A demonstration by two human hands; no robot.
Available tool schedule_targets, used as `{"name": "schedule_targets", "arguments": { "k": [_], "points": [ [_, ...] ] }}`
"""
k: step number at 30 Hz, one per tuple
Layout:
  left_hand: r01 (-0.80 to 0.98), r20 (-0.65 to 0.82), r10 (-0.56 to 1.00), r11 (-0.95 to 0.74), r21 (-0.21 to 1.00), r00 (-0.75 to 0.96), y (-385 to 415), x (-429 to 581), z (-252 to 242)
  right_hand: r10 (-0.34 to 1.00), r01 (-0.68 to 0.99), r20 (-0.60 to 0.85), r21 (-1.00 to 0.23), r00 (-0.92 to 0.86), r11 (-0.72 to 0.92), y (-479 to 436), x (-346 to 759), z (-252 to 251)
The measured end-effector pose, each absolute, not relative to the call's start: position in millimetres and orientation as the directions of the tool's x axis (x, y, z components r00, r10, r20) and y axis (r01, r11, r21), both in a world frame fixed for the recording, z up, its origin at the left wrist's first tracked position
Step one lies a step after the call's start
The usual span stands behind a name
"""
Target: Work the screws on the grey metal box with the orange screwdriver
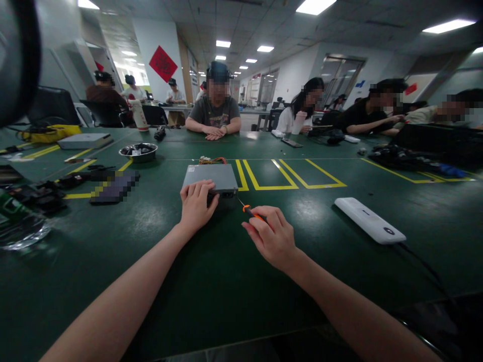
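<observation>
A grey metal computer power supply (221,176) lies on the green table, with a bundle of coloured wires (212,161) at its far side and a socket in its near face. My left hand (198,202) grips its near left part, fingers on the top and thumb at the near face. An orange and black screwdriver (252,212) is held in my right hand (274,235), its thin shaft pointing at the power supply's near right corner. Whether the tip touches there I cannot tell.
A white power bank (370,220) with a black cable lies to the right. At the left stand a metal bowl (138,152) of small parts and a clear bottle (22,223). Yellow tape (269,187) marks the table (211,286). Across it sits a person (215,108).
</observation>
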State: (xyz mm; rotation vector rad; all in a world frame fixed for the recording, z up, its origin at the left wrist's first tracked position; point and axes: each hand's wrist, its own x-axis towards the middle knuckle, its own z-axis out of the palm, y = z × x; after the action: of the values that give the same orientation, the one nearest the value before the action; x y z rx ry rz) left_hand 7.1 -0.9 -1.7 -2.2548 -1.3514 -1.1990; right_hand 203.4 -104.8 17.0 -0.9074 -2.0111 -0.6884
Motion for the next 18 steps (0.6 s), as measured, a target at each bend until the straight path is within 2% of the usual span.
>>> {"name": "schedule_targets", "arguments": {
  "k": [4, 8, 18],
  "points": [
    [0.827, 0.751, 0.614, -0.536, 0.171, 0.242, -1.4, 7.3, -1.4, 0.314, 0.756, 0.828, 0.186, -0.464, 0.627, -102.7, 202.1, 12.8],
    [0.831, 0.750, 0.620, -0.527, 0.180, 0.231, -1.9, 7.6, -1.0, 0.322, 0.712, 0.806, 0.166, -0.496, 0.682, -101.7, 200.9, 10.6],
    [0.830, 0.750, 0.618, -0.530, 0.176, 0.236, -1.9, 7.8, -1.2, 0.325, 0.743, 0.824, 0.163, -0.464, 0.649, -103.4, 202.8, 11.9]
  ]
}}
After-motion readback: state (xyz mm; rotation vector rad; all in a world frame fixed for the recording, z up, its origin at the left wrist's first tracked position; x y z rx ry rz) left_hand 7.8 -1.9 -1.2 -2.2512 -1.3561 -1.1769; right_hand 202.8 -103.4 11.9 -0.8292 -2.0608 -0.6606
